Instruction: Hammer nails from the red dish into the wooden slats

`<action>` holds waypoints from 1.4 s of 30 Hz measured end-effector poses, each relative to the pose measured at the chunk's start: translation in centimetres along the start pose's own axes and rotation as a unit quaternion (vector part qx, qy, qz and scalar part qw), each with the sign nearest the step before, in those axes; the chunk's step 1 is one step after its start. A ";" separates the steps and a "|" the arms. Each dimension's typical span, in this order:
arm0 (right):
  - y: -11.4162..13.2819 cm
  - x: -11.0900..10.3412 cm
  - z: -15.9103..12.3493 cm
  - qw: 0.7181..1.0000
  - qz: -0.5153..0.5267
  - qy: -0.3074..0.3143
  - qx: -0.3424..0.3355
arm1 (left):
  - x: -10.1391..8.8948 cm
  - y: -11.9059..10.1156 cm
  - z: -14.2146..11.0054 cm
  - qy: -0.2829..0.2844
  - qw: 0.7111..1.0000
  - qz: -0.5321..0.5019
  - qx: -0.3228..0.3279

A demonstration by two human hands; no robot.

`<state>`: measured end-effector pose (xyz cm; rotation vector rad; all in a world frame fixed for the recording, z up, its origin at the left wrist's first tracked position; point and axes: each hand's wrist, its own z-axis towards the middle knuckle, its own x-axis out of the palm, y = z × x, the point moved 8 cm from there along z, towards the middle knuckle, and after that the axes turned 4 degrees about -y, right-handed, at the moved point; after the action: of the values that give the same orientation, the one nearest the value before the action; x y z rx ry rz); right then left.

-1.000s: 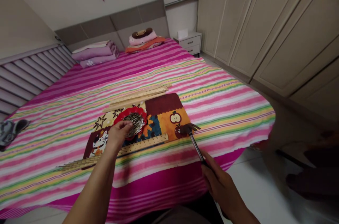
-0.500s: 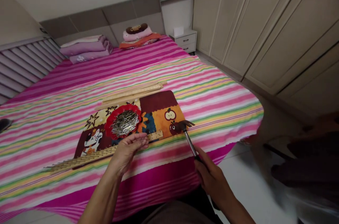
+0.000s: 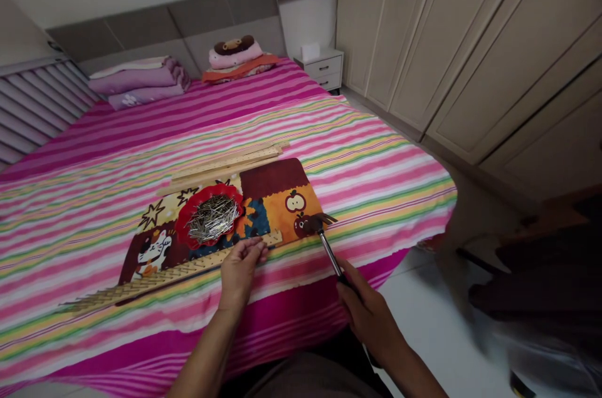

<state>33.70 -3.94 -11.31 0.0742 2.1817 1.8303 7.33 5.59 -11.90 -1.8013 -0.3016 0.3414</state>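
At the left, the nail-studded wooden strip runs along the near edge of the patterned mat, with nails bristling from its left stretch, and reaches past the mat onto the striped bed cover. Next along, the red scalloped bowl sits on the mat, full of loose nails. Your left hand was over that bowl a second ago; it has since come down and to the right, and is now at the strip, near its right end, so the work has, it seems, shifted from the bowl to the strip. Its fingertips are drawn close together in a narrow pinch, but whether you have a nail between them, you cannot tell from this view. Compared with that earlier frame, the bowl's contents show without your hand across them, while your wrist and fingers now hide part of the strip instead. Behind the mat, the spare wooden strips lie together much as they did. Farther right, the hammer has hardly changed place: its head is by the apple pictures at the mat's right corner, claw pointing away to the right. Your right hand is still wrapped around the dark grip, fingers closed on it, with the shaft slanting up and to the left.
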 end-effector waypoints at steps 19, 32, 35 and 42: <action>-0.9 1.1 -0.3 0.998 0.021 0.061 0.022 | 0.4 -1.1 -0.5 -0.050 0.965 0.195 0.171; 5.3 4.2 -1.5 0.976 -0.015 0.169 -0.138 | 1.3 -2.3 -1.1 -0.034 0.908 0.285 0.305; 6.5 5.2 -1.8 0.963 -0.032 0.190 -0.186 | 1.4 -2.1 -1.1 -0.030 0.908 0.296 0.294; 6.3 6.0 -1.9 0.952 -0.116 0.210 -0.190 | 1.3 -1.6 -0.7 -0.032 0.911 0.305 0.277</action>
<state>26.56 -3.17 -6.08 -0.6809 1.9222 2.2351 8.79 5.85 -10.31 -1.2792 0.3106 0.8372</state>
